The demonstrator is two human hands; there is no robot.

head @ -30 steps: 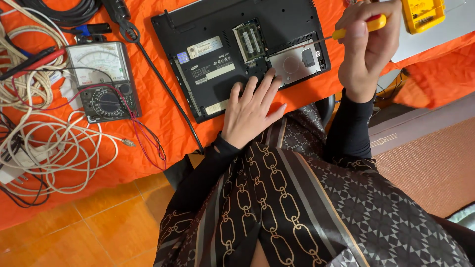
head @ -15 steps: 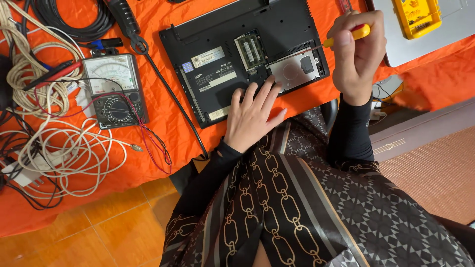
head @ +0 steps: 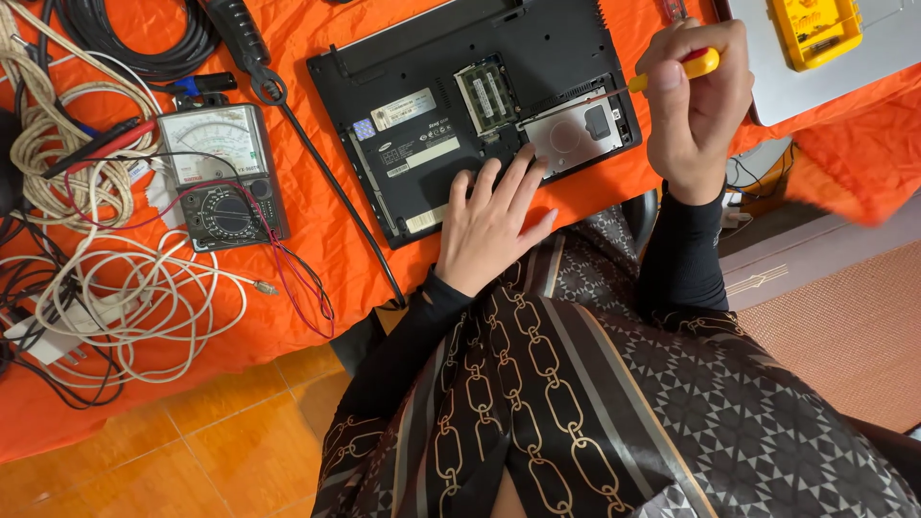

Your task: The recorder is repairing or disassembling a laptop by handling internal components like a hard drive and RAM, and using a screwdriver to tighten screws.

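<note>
A person in a patterned black-and-brown garment leans over an orange cloth (head: pixel 317 249) spread across the work surface. Nearest the body, the left hand (head: pixel 489 225) lies flat with its fingers spread on the near edge of an overturned black laptop (head: pixel 460 105), gripping nothing. The laptop rests base-up on the cloth, its bottom covers off so that the memory slots (head: pixel 486 93) and the silver drive bay (head: pixel 574 141) stand exposed. To the right of the laptop, the right hand (head: pixel 698 105) is closed around the yellow handle of a screwdriver (head: pixel 662 75), the shaft angling down toward the drive bay; whether the tip sits in a screw is hard to make out from here. Left of the laptop lies an analogue multimeter (head: pixel 221 175) with red and black leads trailing, and left of that a tangle of white cables (head: pixel 115 288) and cream cord. A long black probe (head: pixel 288 105) runs along the laptop's left side. Beyond the laptop's far right corner, a yellow meter (head: pixel 814 29) sits on a grey closed laptop (head: pixel 863 58).
</note>
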